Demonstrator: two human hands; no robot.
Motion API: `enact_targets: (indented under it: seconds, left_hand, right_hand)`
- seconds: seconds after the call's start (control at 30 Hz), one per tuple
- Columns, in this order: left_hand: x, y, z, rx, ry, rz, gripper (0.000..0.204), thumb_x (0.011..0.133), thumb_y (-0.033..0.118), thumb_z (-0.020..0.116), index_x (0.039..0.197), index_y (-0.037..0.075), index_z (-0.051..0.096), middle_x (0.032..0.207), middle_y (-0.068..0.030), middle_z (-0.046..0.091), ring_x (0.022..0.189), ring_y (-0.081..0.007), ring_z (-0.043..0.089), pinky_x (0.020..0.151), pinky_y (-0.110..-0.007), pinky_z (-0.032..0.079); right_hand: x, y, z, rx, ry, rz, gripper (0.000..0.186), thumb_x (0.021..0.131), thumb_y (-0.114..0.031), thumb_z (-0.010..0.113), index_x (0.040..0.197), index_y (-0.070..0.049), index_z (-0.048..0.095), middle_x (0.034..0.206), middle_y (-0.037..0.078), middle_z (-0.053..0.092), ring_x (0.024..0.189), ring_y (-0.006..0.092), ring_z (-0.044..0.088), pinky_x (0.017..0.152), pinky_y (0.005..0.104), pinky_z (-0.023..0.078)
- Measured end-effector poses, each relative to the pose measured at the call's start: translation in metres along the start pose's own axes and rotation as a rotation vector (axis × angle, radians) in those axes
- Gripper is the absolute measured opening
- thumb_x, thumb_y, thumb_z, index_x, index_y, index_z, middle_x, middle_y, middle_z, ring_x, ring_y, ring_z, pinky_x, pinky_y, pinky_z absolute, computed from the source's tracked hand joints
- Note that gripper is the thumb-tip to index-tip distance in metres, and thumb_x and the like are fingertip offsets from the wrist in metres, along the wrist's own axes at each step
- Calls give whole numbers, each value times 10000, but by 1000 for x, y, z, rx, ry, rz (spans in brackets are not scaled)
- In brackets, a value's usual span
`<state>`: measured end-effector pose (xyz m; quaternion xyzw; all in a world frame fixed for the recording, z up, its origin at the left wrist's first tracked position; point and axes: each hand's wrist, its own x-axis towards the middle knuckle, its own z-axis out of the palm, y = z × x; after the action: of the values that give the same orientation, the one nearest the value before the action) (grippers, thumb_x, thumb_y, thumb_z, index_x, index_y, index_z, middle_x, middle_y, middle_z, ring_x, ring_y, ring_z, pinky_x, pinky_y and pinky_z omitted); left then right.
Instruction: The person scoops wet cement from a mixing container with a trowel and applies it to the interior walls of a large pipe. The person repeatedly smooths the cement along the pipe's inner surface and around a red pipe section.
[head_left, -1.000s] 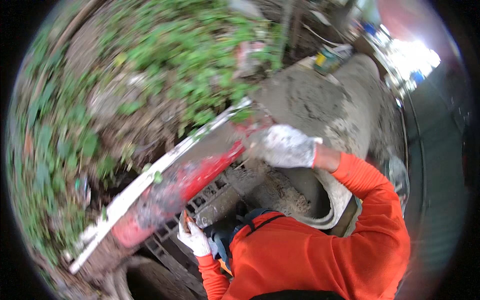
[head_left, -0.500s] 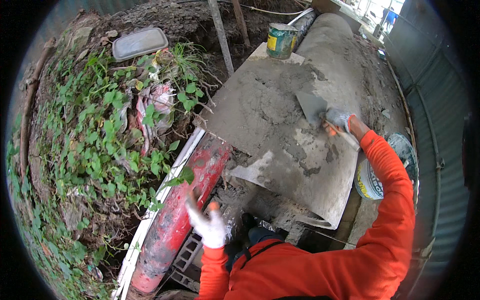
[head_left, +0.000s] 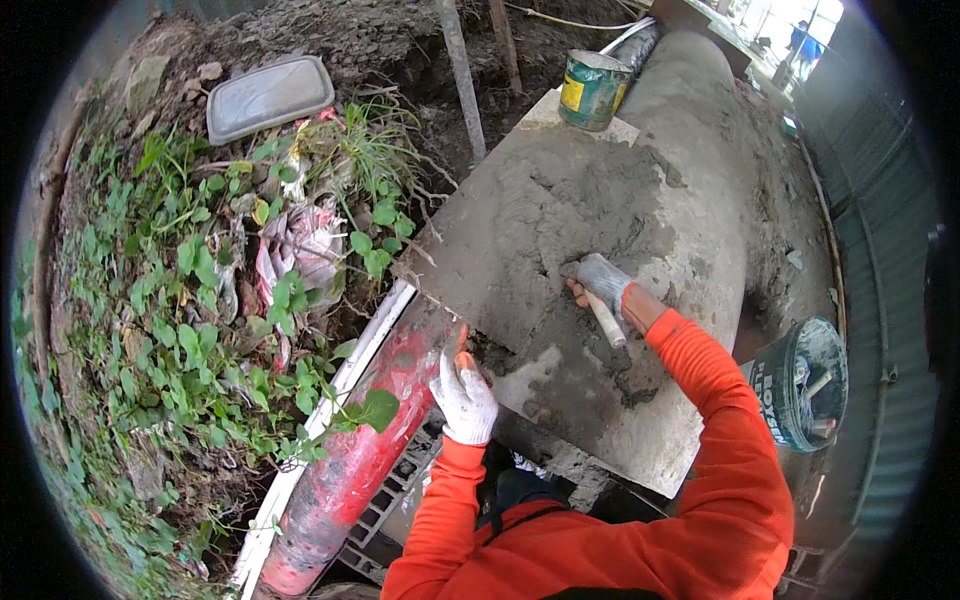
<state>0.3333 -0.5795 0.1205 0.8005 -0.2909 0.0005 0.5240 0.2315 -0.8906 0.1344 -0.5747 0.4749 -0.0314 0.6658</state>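
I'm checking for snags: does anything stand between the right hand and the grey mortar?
Nothing visible does, apart from the tool it grips. The right hand, closed around a pale handle, is right over the grey mortar. The green can stands beyond, near the mortar's far edge.

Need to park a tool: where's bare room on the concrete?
Probably sloping concrete shows bare right of the wet mortar, above the right sleeve, and at the near corner, left of that sleeve. Crowded: by the left hand near the red pipe; around the far green bucket.
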Motion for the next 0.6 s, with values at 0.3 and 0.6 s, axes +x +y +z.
enact_targets:
  seconds: [0.3, 0.6]
  left_hand:
    - [4, -45, 12, 308, 104, 304, 393, 1004, 89, 576, 1357, -81, 564, 1311, -351, 588, 1067, -490, 606, 929, -591, 472]
    - [8, -31, -1, 296, 198, 437, 313, 983, 179, 666, 1226, -16, 633, 1027, -280, 667, 762, -434, 634, 675, -546, 510]
  right_hand:
    - [-38, -36, 12, 11, -45, -189, 247, 987, -305, 662, 914, -70, 643, 763, -6, 609, 566, 94, 559, 519, 286, 539]
    - [-91, -103, -19, -232, 88, -212, 227, 1039, -312, 593, 1027, -88, 629, 768, -5, 597, 565, 111, 545, 473, 323, 517]
